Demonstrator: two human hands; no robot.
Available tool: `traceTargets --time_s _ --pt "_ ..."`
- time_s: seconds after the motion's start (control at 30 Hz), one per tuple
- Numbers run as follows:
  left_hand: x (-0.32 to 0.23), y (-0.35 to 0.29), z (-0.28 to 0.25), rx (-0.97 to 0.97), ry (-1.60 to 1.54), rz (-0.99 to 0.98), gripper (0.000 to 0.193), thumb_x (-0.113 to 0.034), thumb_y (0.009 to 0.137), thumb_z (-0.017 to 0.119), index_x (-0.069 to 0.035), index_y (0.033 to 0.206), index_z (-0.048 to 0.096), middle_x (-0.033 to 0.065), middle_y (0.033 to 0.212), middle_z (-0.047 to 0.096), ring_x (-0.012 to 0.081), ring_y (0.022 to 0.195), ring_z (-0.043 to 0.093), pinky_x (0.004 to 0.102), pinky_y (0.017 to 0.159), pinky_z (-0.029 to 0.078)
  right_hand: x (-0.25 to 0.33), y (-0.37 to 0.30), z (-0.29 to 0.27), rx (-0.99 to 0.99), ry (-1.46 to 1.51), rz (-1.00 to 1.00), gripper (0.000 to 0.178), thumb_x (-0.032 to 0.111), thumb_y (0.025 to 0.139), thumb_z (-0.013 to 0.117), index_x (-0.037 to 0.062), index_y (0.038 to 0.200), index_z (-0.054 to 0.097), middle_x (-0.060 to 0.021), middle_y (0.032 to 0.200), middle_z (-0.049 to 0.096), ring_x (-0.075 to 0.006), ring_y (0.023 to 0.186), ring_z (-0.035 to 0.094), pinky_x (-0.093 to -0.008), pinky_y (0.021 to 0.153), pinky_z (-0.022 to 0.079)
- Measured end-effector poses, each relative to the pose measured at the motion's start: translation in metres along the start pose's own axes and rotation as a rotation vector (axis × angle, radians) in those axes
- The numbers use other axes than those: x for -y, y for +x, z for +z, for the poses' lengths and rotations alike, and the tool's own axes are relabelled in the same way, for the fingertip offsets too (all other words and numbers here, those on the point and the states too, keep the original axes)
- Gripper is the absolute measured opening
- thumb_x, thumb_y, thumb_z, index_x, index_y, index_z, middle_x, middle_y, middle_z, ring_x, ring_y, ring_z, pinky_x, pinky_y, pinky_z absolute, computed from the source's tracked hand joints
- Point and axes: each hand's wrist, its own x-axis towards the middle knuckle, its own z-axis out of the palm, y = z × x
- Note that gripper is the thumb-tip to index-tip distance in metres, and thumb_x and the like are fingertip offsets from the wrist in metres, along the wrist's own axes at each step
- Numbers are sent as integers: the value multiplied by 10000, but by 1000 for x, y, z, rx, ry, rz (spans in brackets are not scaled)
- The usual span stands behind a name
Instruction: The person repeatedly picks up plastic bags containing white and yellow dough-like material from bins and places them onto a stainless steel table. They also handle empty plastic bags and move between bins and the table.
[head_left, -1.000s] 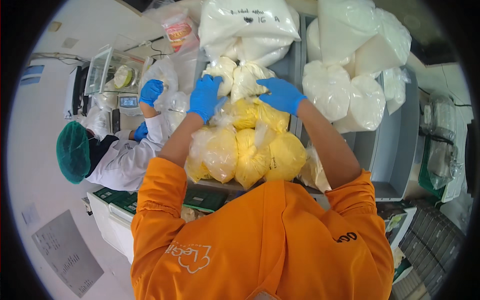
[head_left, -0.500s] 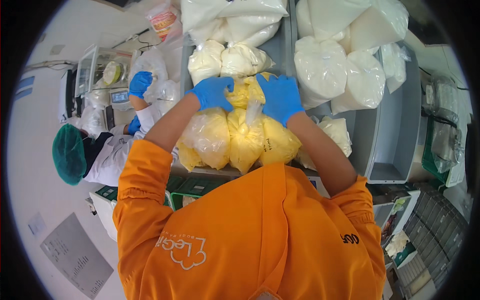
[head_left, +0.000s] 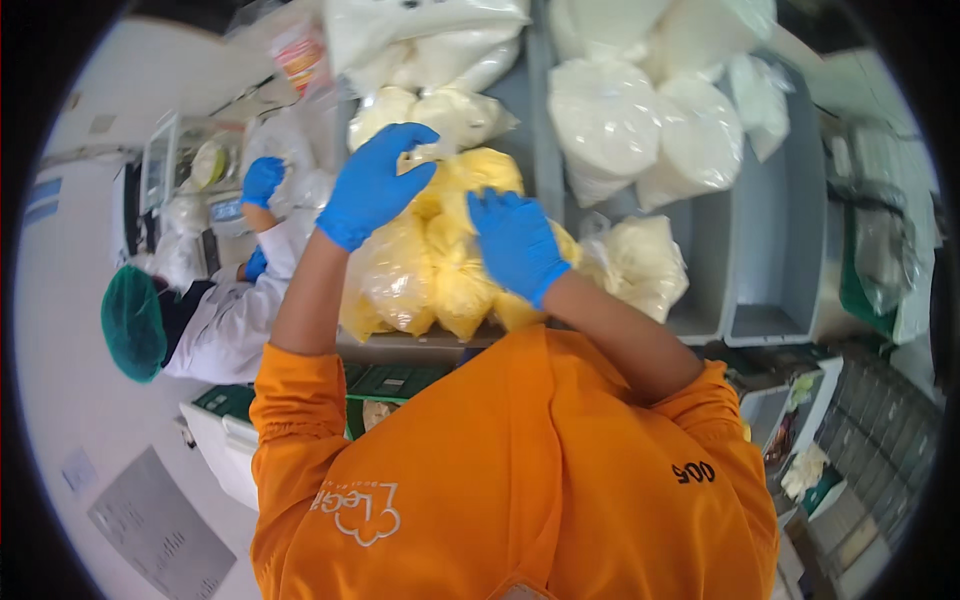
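several yellow bags (head_left: 398,278) lie in one grey bin (head_left: 544,125).

1. Left grey bin (head_left: 522,105): white-filled bags (head_left: 425,40) at far end, cream-filled bags (head_left: 455,112) next, clear yellow-filled bags (head_left: 395,285) bunched at near end.
2. Middle grey bin (head_left: 700,265): bulky white sacks (head_left: 605,120) far end, pale cream bag (head_left: 647,260) near end.
3. Right grey bin (head_left: 775,240): alongside; small white bag (head_left: 762,110) by its far-end divider, can't tell which side.
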Motion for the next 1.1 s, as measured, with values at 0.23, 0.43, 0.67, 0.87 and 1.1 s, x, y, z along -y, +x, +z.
traceTargets --time_s 0.23,0.43,0.67,0.87,1.1 --pt "-29 1 74 338 358 -103 615 -425 936 634 -143 1463 491 331 1552 263 469 1372 404 456 1109 385 -91 -64 -81 75 732 149 605 224 842 683 126 1410 498 -187 1297 593 -362 1144 583 -448 975 474" --pt "-90 15 94 214 300 64 502 -435 898 682 -99 1265 623 207 1366 544 418 1152 570 435 996 465 -96 -170 -78 -190 3 412 543 166 734 728 89 1263 637 -210 1165 654 -387 1037 634 -405 949 505" --pt "-170 -9 153 285 -763 -325 639 -337 866 743 -69 1381 477 161 1264 574 268 1060 618 383 923 512 -140 -174 -98 -340 1304 604 617 14 774 637 52 1383 543 -119 1310 592 -250 1179 590 -369 1009 479" --pt "-118 20 116 -200 -1155 -342 654 -50 825 732 -14 1404 431 73 1227 589 173 1108 592 316 957 518 -84 -145 -147 -29 1702 368 580 107 864 696 31 1413 523 -90 1432 520 -188 1197 562 -335 1063 420" --pt "-30 65 45 -322 -585 -162 776 -38 843 733 -46 1505 329 122 1369 512 214 1212 542 330 1003 492 -158 -202 -80 -199 730 646 381 166 816 736 42 1171 676 -179 1094 670 -318 1012 651 -384 870 517"
